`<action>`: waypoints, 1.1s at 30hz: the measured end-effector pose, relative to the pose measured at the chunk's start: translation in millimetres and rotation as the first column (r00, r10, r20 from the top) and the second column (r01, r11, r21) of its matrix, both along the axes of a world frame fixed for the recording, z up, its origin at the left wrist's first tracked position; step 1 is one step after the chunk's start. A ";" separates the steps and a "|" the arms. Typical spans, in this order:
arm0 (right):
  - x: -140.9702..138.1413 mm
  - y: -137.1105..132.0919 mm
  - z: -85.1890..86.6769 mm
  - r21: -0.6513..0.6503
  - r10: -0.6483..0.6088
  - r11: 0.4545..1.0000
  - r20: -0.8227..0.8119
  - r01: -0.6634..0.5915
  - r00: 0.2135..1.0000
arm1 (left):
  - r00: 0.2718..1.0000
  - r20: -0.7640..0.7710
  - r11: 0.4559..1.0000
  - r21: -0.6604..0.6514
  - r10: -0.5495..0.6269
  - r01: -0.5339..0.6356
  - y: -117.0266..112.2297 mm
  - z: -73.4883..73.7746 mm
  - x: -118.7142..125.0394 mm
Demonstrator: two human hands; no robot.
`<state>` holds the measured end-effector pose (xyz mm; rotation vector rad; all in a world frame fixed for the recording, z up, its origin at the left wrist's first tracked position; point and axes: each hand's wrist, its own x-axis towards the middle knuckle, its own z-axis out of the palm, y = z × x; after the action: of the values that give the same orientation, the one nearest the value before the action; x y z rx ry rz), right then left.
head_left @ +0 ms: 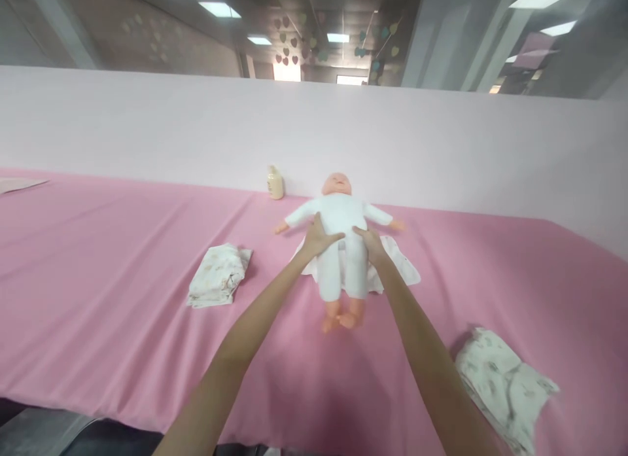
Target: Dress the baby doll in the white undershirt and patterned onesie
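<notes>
Doll (342, 210) was judged light and soft-bodied, limbs likely floppy; left hand (316, 239) and right hand (371, 243) clasped its hips, thumbs on top, probably the steadiest hold.

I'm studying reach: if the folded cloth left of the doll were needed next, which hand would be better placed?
Probably the left hand: it is at the side of the doll nearer the folded cloth, whereas the right hand, on the opposite side, would likely have to cross the left arm.
</notes>
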<state>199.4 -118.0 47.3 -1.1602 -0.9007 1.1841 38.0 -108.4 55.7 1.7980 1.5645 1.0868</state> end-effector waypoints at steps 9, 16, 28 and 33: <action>47.7 -48.4 -45.0 -0.106 0.022 0.994 0.171 -0.004 0.985 | 0.995 0.029 0.994 -0.047 -0.096 0.097 -29.5 -62.2 43.8; 62.3 -55.1 -67.2 -0.058 -0.071 0.994 0.342 0.097 0.937 | 0.998 0.038 0.997 -0.061 -0.044 0.046 -41.1 -84.6 53.4; -26.7 36.6 -43.4 0.162 -0.190 0.917 0.981 -0.364 -0.043 | 0.976 0.211 0.996 0.089 -0.051 0.033 -44.6 -111.4 47.4; -63.0 83.0 -50.5 0.022 -0.109 0.859 0.984 -0.512 -0.140 | 0.974 0.222 0.996 0.076 -0.052 0.035 -44.4 -112.9 47.6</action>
<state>136.4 -35.0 -3.2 -1.4687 -2.5417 -0.1107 85.6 -152.8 -57.2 1.6811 1.3628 1.2902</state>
